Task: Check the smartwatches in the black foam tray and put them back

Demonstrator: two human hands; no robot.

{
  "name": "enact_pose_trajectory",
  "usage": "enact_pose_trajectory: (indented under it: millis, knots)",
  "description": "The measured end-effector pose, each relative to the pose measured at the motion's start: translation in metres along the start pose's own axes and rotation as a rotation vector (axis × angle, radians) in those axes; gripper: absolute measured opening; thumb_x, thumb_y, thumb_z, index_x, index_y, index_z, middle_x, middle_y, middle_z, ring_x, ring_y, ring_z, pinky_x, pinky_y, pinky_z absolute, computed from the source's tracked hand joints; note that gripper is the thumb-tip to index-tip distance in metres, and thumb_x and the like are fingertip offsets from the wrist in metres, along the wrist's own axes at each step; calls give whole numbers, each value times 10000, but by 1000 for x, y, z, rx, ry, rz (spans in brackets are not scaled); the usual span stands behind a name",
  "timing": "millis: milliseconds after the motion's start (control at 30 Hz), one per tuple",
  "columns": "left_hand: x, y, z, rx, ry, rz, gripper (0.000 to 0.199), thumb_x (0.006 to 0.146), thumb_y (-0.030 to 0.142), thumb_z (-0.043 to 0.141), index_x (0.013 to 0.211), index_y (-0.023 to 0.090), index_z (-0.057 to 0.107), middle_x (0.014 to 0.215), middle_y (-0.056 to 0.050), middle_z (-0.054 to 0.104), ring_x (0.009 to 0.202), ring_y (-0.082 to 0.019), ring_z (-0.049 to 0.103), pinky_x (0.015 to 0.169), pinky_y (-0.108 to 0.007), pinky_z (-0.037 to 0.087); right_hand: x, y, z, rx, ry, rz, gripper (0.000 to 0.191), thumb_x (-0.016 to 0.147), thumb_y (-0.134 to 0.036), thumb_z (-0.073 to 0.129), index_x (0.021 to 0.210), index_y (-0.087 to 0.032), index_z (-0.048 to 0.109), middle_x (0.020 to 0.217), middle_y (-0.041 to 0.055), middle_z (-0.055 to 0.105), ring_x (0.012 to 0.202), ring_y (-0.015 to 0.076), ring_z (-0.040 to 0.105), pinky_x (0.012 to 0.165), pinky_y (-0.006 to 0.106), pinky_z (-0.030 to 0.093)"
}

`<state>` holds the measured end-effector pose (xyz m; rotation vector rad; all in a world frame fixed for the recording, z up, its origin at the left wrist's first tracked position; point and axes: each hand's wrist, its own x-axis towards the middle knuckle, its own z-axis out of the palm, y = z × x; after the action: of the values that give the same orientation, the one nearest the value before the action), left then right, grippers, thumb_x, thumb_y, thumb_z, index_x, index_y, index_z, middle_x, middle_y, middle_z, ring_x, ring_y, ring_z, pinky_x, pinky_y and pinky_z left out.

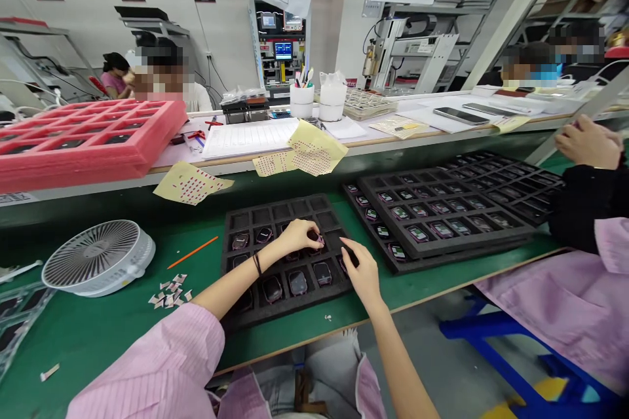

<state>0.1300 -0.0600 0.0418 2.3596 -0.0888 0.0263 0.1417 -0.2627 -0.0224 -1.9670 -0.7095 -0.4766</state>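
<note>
My left hand (295, 239) is over a black foam tray (307, 209), thumb and fingers closed on a small dark watch case (318, 243) with a pinkish edge. The piece sits at a compartment in the tray's right part; whether it touches the bottom I cannot tell. At the tray's right edge is my right hand (362, 273), fingers apart and curved, close to a partly covered piece in the end compartment. More watch cases lie face up in the tray, among them one in the front row (297, 282). Several compartments along the back hold nothing.
Stacked black trays (417, 252) of watch cases stand to the right. A white fan (98, 258), an orange stick (192, 253) and small white scraps (170, 293) lie left. Above runs a shelf with a pink foam tray (167, 134). A co-worker's hands (590, 143) are at right.
</note>
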Motion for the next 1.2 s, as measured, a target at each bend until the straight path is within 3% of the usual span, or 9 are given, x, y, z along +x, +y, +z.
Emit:
enact_pose_trajectory:
  millis: [100,200,367,667,800,967,1100,1200]
  knots:
    - [-5,-7,3,-417,-23,-47,332,639,328,754,911,143,708,742,-36,707,679,-151,625,676,-245,460,5,-9,3,61,-45,-77,302,906,-295,489,1160,-242,643,1149,80,676,1085,246,617,960,452,484]
    - [-10,-10,12,-859,-48,-180,457,596,385,799,965,133,699,782,-58,702,681,-139,620,679,-267,482,11,-21,6,150,-75,-140,343,911,-259,489,1235,-254,603,1240,63,631,1151,233,587,996,431,477]
    - [-18,-7,24,-1235,-35,-344,377,657,359,786,963,160,691,834,-42,690,701,-101,619,692,-237,496,16,-35,6,245,-61,-203,361,896,-215,526,1247,-260,600,1261,41,618,1154,230,590,1005,412,487]
    - [-25,0,25,-1424,-58,-409,214,744,232,736,937,154,686,810,-28,692,687,-85,624,701,-216,507,16,-44,7,286,21,-192,306,900,-171,520,1152,-271,663,1182,21,663,1113,235,620,972,424,517]
    - [-25,0,30,-1555,-14,-467,78,827,201,648,839,129,676,764,-27,692,681,-86,633,739,-220,510,11,-48,17,159,88,-251,359,922,-165,471,1251,-244,594,1214,57,645,1163,236,585,995,442,494]
    - [-26,6,37,-1699,-21,-463,207,905,223,536,814,92,669,751,-54,695,682,-107,649,754,-240,521,7,-42,35,-132,214,-395,532,877,-209,564,1392,-176,434,1260,119,611,1175,262,573,993,450,488]
    - [-29,19,37,-1721,-14,-537,290,925,273,500,782,80,662,703,-61,688,628,-108,647,706,-226,526,10,-38,43,-217,304,-394,487,901,-132,460,1384,-190,447,1190,108,659,1120,237,615,946,414,519]
    - [-31,30,38,-1788,47,-504,282,935,234,479,780,85,662,716,-57,693,619,-98,646,675,-209,527,14,-38,44,-190,305,-380,468,893,-106,442,1352,-187,491,1158,110,675,1086,232,635,896,387,545]
